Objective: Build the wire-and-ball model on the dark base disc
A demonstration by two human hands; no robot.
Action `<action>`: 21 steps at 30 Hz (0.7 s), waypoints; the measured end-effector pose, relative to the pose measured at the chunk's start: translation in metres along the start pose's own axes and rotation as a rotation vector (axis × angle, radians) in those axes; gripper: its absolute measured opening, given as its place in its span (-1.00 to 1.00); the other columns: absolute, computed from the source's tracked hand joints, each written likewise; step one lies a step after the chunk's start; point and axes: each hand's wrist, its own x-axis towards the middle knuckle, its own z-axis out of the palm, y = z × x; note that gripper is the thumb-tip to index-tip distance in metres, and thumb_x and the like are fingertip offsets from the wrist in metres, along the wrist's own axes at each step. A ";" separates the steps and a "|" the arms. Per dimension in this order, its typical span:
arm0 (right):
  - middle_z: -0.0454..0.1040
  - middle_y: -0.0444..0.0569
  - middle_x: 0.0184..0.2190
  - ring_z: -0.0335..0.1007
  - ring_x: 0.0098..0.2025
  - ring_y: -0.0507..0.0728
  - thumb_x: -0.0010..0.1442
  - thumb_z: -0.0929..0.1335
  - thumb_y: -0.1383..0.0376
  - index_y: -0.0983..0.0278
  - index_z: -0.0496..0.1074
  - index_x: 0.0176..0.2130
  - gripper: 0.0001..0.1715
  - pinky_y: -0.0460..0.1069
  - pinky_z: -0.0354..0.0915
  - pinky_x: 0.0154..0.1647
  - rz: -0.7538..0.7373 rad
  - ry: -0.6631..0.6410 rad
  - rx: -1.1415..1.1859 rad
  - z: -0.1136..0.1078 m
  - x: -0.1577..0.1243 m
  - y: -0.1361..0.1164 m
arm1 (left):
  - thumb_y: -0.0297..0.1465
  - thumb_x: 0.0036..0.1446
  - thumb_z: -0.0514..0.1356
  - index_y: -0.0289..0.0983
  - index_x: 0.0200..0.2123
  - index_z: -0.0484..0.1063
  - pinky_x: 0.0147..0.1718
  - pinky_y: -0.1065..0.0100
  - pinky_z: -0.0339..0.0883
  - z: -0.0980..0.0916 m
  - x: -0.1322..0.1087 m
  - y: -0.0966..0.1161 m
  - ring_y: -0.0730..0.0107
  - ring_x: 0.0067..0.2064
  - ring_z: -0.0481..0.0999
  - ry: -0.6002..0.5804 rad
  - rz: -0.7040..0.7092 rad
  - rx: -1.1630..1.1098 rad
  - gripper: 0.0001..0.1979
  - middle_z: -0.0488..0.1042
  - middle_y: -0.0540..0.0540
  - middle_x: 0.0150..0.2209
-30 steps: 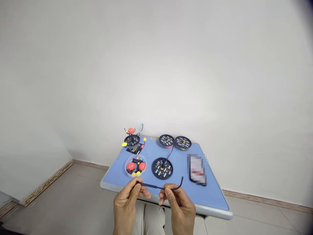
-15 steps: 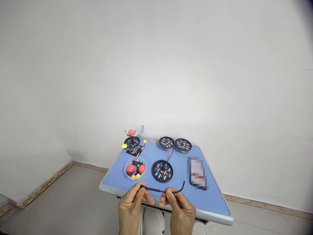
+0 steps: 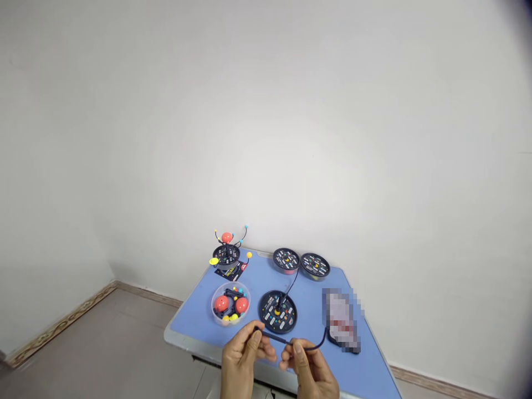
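My left hand [image 3: 246, 354] pinches one end of a straight black rod [image 3: 273, 336]. A thin curved black arm [image 3: 319, 344] joins the rod's other end, and my right hand [image 3: 310, 363] grips it near that joint; its free tip bends upward at the right. Just beyond my hands lies a round black base [image 3: 278, 312] with printed labels and a yellow centre, a thin black arm rising from it toward the back. Left of it, a clear tub [image 3: 214, 313] holds red balls, small coloured balls and black parts.
On the blue table [image 3: 195, 310], an assembled planet model [image 3: 226, 238] stands at the back left by a black card [image 3: 236, 271]. Two round black discs [image 3: 286, 259] [image 3: 315, 265] sit at the back. A pixelated object [image 3: 341, 321] lies on the right.
The camera view has shifted, so the table appears lower. My hands, still holding the rod and curved arm, appear farther right and lower, nearer the round base.
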 end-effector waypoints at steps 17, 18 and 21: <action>0.50 -0.15 -0.59 0.36 -0.56 0.03 -0.09 0.53 0.00 0.31 0.48 -0.38 -0.54 -0.06 0.35 -0.45 -0.007 -0.035 -0.029 -0.013 0.053 0.011 | -0.12 -0.06 0.35 -0.32 -0.13 0.54 -0.63 0.47 0.32 0.032 0.044 -0.021 0.49 -0.58 0.41 -0.187 -0.067 0.013 -0.52 0.44 0.00 -0.47; 0.50 -0.15 -0.58 0.38 -0.55 0.04 -0.10 0.53 0.00 0.31 0.47 -0.37 -0.53 -0.04 0.37 -0.42 0.006 -0.034 -0.047 -0.014 0.060 0.011 | -0.17 -0.05 0.35 -0.30 -0.06 0.50 -0.64 0.48 0.30 0.034 0.049 -0.023 0.51 -0.56 0.41 -0.177 -0.058 0.042 -0.50 0.44 -0.01 -0.41; 0.52 -0.13 -0.55 0.42 -0.50 0.07 -0.12 0.54 0.01 0.33 0.48 -0.35 -0.51 -0.02 0.41 -0.35 0.028 0.017 -0.116 -0.015 0.079 0.013 | -0.25 -0.02 0.30 -0.25 0.02 0.44 -0.64 0.49 0.30 0.034 0.067 -0.032 0.52 -0.51 0.39 -0.121 0.010 0.144 -0.50 0.38 -0.03 -0.29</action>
